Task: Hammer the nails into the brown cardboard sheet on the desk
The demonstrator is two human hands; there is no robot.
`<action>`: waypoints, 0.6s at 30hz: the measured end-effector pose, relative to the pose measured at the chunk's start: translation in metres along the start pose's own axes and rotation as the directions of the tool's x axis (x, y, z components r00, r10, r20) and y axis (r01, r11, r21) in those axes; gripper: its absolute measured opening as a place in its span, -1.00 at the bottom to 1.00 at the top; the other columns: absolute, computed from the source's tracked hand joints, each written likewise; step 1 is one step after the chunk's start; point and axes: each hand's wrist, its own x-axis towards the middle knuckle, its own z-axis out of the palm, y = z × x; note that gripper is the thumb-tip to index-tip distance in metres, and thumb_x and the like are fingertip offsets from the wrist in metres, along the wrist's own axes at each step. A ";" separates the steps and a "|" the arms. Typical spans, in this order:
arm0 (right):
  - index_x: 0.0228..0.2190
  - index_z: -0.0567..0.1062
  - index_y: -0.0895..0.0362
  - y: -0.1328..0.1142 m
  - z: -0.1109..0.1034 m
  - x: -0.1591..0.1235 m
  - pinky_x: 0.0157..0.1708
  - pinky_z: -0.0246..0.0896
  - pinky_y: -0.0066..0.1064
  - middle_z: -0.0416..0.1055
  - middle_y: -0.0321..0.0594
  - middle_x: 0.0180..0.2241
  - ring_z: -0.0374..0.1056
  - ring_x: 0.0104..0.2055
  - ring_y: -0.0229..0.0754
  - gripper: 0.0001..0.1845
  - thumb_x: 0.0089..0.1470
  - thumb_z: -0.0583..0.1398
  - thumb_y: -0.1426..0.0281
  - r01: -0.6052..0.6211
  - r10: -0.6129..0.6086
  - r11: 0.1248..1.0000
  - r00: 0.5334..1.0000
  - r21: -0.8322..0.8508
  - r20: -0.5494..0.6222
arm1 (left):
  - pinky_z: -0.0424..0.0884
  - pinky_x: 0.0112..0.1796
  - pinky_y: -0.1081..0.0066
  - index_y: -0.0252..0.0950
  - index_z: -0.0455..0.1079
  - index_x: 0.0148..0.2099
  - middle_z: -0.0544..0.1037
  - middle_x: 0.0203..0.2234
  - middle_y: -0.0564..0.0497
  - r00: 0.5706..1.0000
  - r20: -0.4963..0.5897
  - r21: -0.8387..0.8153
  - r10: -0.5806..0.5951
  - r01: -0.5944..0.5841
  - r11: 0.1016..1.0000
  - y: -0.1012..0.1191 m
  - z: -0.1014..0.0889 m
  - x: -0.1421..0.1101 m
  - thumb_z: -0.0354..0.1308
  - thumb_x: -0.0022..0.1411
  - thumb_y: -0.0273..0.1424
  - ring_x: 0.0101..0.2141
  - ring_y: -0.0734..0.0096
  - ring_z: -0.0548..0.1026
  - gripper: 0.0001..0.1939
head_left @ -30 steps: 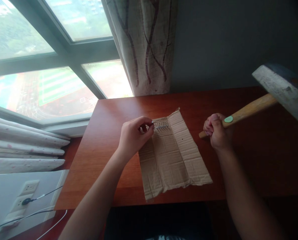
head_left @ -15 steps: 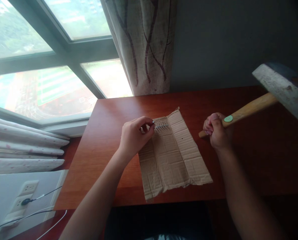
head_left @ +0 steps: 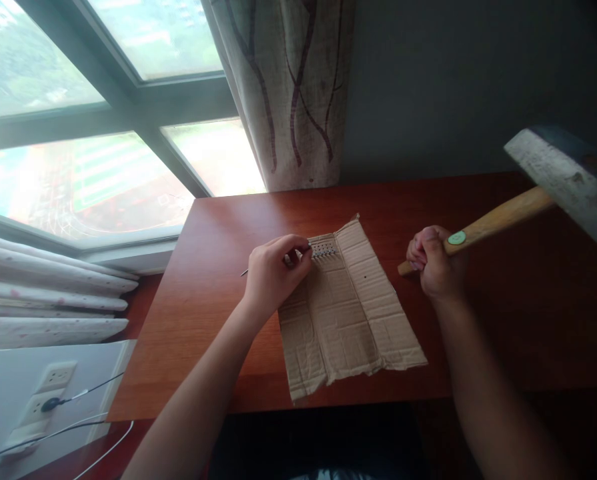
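Note:
My right hand (head_left: 435,263) is closed around the wooden handle of a hammer (head_left: 503,220). The hammer's large, worn metal head is raised at the right, well above the table. With thumb and forefinger, my left hand (head_left: 278,267) pinches a small shiny nail (head_left: 309,244), mostly hidden by the fingers. The pinch is at the upper left of a creased piece of cardboard (head_left: 348,313). Beside the fingertips, a small patch of dark holes and nail heads (head_left: 324,250) shows in rows on the cardboard. A thin metal point (head_left: 244,272) sticks out past the left hand's far side.
The cardboard lies on a reddish-brown wooden table (head_left: 193,333), overhanging its front edge. A window frame (head_left: 143,100) and a patterned curtain (head_left: 293,93) stand behind. At the lower left, a wall socket (head_left: 53,393) has a plug and cables in it.
My left hand has shifted slightly to the right along the cardboard. More of the thin metal point now shows behind it. My right hand and the hammer stay almost still.

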 end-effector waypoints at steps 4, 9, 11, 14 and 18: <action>-0.58 0.23 0.04 0.001 -0.001 0.001 -0.75 -0.15 -0.46 0.02 -0.45 -0.69 -0.03 -0.69 -0.33 -0.46 0.22 0.26 -0.01 0.008 -0.008 1.000 1.000 -0.030 0.005 | 0.32 -0.48 0.52 -0.24 0.51 -0.30 0.56 -0.51 0.09 1.000 -0.016 0.001 0.000 0.000 1.000 -0.002 0.002 -0.002 0.23 0.20 -0.41 -0.53 0.52 0.46 -0.96; -0.54 0.30 0.05 -0.004 -0.001 0.001 -0.74 -0.15 -0.50 0.03 -0.46 -0.70 -0.03 -0.69 -0.35 -0.50 0.24 0.24 -0.01 -0.045 0.047 0.998 0.997 -0.034 0.062 | 0.32 -0.47 0.52 -0.24 0.50 -0.30 0.56 -0.51 0.09 1.000 -0.027 -0.011 -0.002 0.001 1.000 -0.002 0.003 -0.004 0.23 0.20 -0.42 -0.53 0.52 0.46 -0.96; -0.48 0.34 0.05 -0.010 -0.002 0.000 -0.73 -0.14 -0.51 0.05 -0.48 -0.69 -0.04 -0.69 -0.37 -0.55 0.24 0.26 0.01 -0.098 0.101 0.995 0.989 -0.030 0.109 | 0.32 -0.47 0.52 -0.24 0.49 -0.30 0.56 -0.50 0.09 0.999 -0.034 -0.013 0.007 -0.008 1.000 -0.002 0.005 -0.004 0.22 0.20 -0.44 -0.52 0.53 0.45 -0.97; -0.36 0.35 0.02 -0.027 -0.008 -0.001 -0.73 -0.09 -0.52 0.13 -0.50 -0.64 0.01 -0.68 -0.38 -0.63 0.17 0.34 0.06 -0.134 0.142 0.989 0.980 -0.063 0.140 | 0.32 -0.46 0.51 -0.25 0.49 -0.30 0.57 -0.47 0.08 0.999 -0.030 -0.008 0.023 -0.023 1.000 -0.002 0.006 -0.005 0.21 0.21 -0.46 -0.51 0.53 0.45 -0.96; -0.33 0.40 0.04 -0.057 -0.020 -0.002 -0.68 0.03 -0.46 0.26 -0.39 -0.53 0.16 -0.62 -0.35 -0.66 0.26 0.25 0.04 -0.078 0.173 0.925 0.958 -0.373 0.229 | 0.34 -0.45 0.51 -0.24 0.49 -0.28 0.58 -0.45 0.08 0.999 -0.021 -0.015 0.044 -0.044 0.999 -0.004 0.006 -0.005 0.19 0.23 -0.47 -0.50 0.53 0.47 -0.94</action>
